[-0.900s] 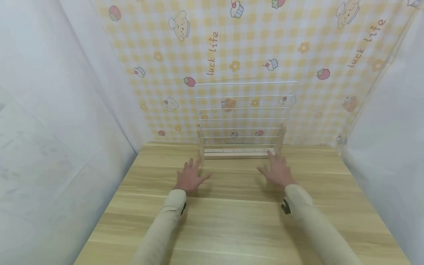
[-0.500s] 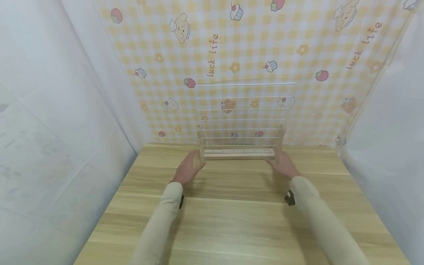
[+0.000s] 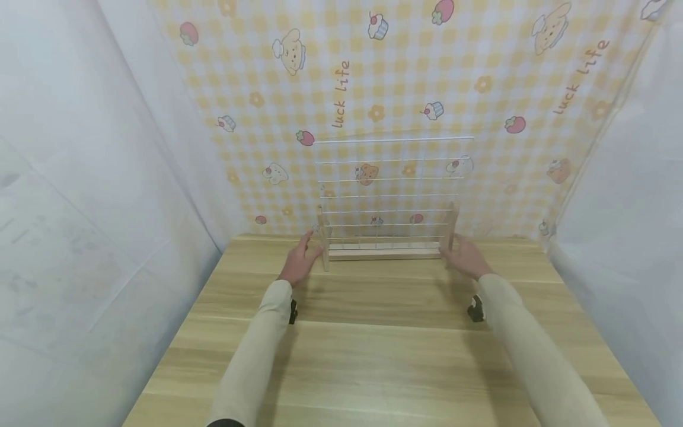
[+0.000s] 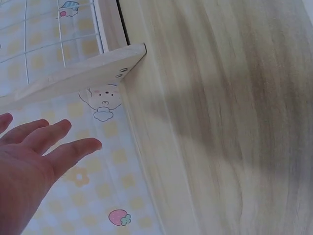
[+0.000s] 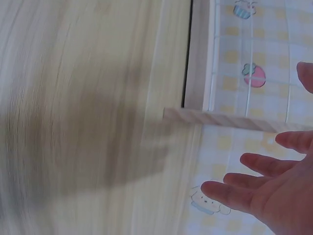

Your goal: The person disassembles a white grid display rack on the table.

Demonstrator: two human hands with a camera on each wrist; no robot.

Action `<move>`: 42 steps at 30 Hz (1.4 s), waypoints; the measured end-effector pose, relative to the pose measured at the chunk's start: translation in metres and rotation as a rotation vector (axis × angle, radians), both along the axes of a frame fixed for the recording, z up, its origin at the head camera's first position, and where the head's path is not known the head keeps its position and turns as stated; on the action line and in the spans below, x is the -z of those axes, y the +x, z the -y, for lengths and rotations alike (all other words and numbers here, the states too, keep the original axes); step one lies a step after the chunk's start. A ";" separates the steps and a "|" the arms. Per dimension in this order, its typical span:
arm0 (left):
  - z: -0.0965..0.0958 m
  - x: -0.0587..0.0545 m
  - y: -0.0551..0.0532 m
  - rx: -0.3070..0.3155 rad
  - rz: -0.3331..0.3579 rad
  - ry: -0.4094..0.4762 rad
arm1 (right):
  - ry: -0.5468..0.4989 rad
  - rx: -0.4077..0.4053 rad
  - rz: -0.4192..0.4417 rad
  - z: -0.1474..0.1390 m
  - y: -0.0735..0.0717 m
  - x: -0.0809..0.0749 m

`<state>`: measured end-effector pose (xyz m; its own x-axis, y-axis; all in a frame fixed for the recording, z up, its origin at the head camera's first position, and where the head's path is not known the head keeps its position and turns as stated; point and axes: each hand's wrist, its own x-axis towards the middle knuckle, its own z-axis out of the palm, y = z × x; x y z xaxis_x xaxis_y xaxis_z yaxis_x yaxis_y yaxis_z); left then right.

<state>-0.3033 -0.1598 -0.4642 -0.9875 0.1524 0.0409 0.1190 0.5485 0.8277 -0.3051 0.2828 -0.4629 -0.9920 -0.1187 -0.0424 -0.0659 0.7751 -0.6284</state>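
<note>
A rack with a white wire grid and a wooden base bar (image 3: 384, 254) stands upright at the back of the table. My left hand (image 3: 299, 262) is beside its left wooden side piece (image 3: 323, 240), thumb toward the front edge. In the left wrist view, the extended fingers (image 4: 73, 151) lie apart from that side piece (image 4: 83, 76). At the other end, my right hand (image 3: 469, 258) is around the right side piece (image 3: 450, 228), thumb on the inner side. The right wrist view has its fingers (image 5: 230, 195) spread and straight on the outer side of the wood (image 5: 220, 119).
The wood-grain table (image 3: 368, 367) reaches back to a yellow checked cloth (image 3: 405, 77) with cartoon prints, close behind the rack. White sheets hang at the left (image 3: 80, 207) and right (image 3: 629, 237). Small dark devices, such as the one at the right wrist (image 3: 476, 308), sit on both wrists.
Both hands have moved forward and outward from in front of the rack to the outer sides of its two side pieces. The rack stays in place; the head view has shifted slightly.
</note>
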 end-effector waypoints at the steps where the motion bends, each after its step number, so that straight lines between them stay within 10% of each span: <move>1: 0.000 -0.001 -0.001 0.000 0.001 0.000 | 0.005 0.006 0.016 -0.001 0.000 0.000; 20: 0.003 -0.009 -0.011 -0.014 0.021 0.045 | 0.072 0.014 0.061 -0.013 -0.008 -0.021; 42: -0.009 -0.048 -0.037 0.012 -0.021 0.009 | 0.076 0.036 0.025 -0.003 -0.030 -0.076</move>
<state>-0.3405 -0.1509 -0.4166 -0.9845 0.1639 0.0632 0.1430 0.5391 0.8300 -0.3353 0.2860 -0.3865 -0.9941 -0.0789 -0.0746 -0.0226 0.8225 -0.5684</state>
